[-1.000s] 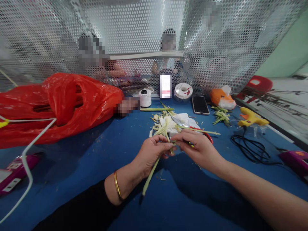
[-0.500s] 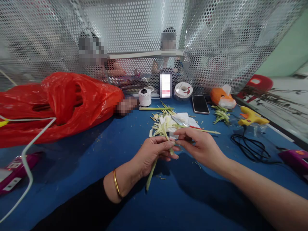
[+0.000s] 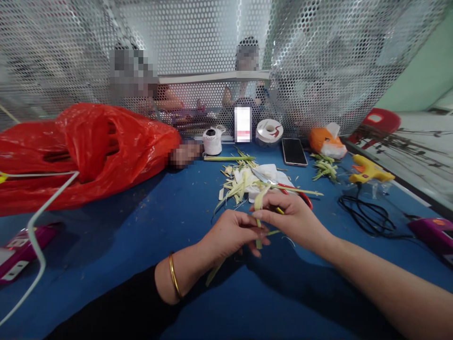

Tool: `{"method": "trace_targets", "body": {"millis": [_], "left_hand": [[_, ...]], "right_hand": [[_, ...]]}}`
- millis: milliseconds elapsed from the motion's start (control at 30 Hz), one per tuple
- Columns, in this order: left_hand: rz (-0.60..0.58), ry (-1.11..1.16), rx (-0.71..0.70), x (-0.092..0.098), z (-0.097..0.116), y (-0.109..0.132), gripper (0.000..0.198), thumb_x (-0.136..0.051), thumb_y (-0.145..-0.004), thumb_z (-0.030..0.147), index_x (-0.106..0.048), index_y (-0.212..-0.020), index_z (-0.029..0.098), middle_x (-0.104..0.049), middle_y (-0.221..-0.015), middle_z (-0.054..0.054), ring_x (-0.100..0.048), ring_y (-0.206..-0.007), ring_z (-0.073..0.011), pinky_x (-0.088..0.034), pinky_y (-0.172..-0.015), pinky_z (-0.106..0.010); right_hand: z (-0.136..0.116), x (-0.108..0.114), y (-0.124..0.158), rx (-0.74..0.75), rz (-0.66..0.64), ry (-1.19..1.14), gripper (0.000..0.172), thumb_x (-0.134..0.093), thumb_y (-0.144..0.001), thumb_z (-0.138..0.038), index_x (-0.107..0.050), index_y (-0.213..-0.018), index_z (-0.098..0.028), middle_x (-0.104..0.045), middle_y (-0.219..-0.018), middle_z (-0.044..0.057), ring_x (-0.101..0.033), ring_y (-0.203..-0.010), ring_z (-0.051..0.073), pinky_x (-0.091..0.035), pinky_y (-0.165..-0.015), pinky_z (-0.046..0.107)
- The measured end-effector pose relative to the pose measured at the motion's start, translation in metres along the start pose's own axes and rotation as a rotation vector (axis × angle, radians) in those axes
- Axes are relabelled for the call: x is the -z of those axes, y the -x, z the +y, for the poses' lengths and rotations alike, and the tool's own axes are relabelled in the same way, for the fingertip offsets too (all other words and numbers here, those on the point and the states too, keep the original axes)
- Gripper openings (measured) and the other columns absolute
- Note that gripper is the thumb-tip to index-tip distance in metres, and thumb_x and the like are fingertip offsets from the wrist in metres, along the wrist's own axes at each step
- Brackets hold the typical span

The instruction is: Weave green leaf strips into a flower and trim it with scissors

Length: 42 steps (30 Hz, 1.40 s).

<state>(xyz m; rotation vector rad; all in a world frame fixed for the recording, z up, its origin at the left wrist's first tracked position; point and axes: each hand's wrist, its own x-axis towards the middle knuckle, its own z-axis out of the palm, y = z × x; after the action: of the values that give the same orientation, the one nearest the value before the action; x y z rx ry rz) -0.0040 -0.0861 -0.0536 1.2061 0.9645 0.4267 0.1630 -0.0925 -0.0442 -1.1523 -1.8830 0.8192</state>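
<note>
Over a blue table (image 3: 148,222), my left hand (image 3: 231,233) is closed round a pale green plant stalk (image 3: 214,272) whose lower end sticks out below the palm. My right hand (image 3: 290,218) pinches a thin green strip (image 3: 259,208) at the stalk's top, beside the left fingers; the strip curls upward. Just behind my hands lies a heap of green and pale peelings (image 3: 239,182), with red-handled scissors (image 3: 283,186) lying on white paper (image 3: 269,172).
A big red plastic bag (image 3: 88,151) lies at the left, and a white cable (image 3: 38,222) and a purple device (image 3: 17,248) near it. At the back stand a thread spool (image 3: 212,140), a tape roll (image 3: 269,132), a phone (image 3: 293,152). A yellow glue gun (image 3: 370,172) and black cord (image 3: 368,217) sit right. Other people sit behind the perforated metal screen (image 3: 318,61).
Both hands have dropped slightly toward me with the stalk. My right hand has peeled a strip away from it, which now curls up between the fingers.
</note>
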Motion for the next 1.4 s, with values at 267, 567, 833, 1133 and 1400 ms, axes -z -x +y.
{"method": "trace_targets", "body": {"millis": [267, 567, 833, 1133, 1400], "left_hand": [[0.13, 0.272, 0.033, 0.008, 0.001, -0.003, 0.009, -0.069, -0.072, 0.02, -0.069, -0.078, 0.013, -0.062, -0.056, 0.001, -0.051, -0.037, -0.0056, -0.032, -0.032, -0.014], [0.192, 0.567, 0.054, 0.016, 0.009, -0.005, 0.003, -0.065, -0.078, 0.012, -0.063, -0.079, 0.01, -0.072, -0.079, -0.011, -0.06, -0.047, -0.0078, -0.028, -0.03, -0.011], [0.238, 0.658, 0.073, 0.022, 0.01, -0.008, 0.007, -0.06, -0.082, 0.01, -0.065, -0.086, 0.009, -0.071, -0.078, -0.008, -0.062, -0.052, -0.0073, -0.048, -0.043, -0.012], [0.524, 0.684, -0.092, 0.034, 0.026, -0.004, 0.009, -0.058, -0.085, 0.011, -0.066, -0.089, 0.009, -0.072, -0.085, -0.01, -0.063, -0.053, -0.0079, -0.053, -0.046, -0.015], [0.491, 0.692, -0.053, 0.027, 0.02, -0.007, 0.008, -0.06, -0.085, 0.01, -0.064, -0.091, 0.008, -0.071, -0.084, -0.011, -0.065, -0.056, -0.0096, -0.053, -0.045, -0.016]], "right_hand": [[-0.011, -0.015, 0.021, 0.695, 0.114, 0.531, 0.013, -0.054, -0.087, -0.012, -0.066, -0.085, -0.016, -0.063, -0.076, 0.004, -0.057, -0.067, 0.015, -0.045, -0.06, 0.03], [-0.008, -0.026, 0.023, 1.125, -0.094, 1.007, 0.025, -0.046, -0.089, -0.014, -0.069, -0.094, -0.007, -0.07, -0.092, 0.011, -0.066, -0.087, 0.025, -0.049, -0.083, 0.04], [-0.004, -0.015, 0.018, 1.093, -0.153, 0.871, 0.018, -0.053, -0.087, -0.013, -0.067, -0.098, -0.009, -0.071, -0.088, 0.009, -0.066, -0.085, 0.021, -0.052, -0.077, 0.036], [0.046, 0.042, -0.019, 0.051, 0.45, 0.671, 0.013, -0.054, -0.086, -0.022, -0.067, -0.083, -0.021, -0.069, -0.088, 0.007, -0.063, -0.079, 0.022, -0.046, -0.065, 0.033], [0.085, 0.032, -0.035, 0.021, 0.198, 0.854, 0.017, -0.054, -0.086, -0.02, -0.071, -0.083, -0.02, -0.069, -0.089, 0.007, -0.061, -0.083, 0.023, -0.038, -0.068, 0.032]]}}
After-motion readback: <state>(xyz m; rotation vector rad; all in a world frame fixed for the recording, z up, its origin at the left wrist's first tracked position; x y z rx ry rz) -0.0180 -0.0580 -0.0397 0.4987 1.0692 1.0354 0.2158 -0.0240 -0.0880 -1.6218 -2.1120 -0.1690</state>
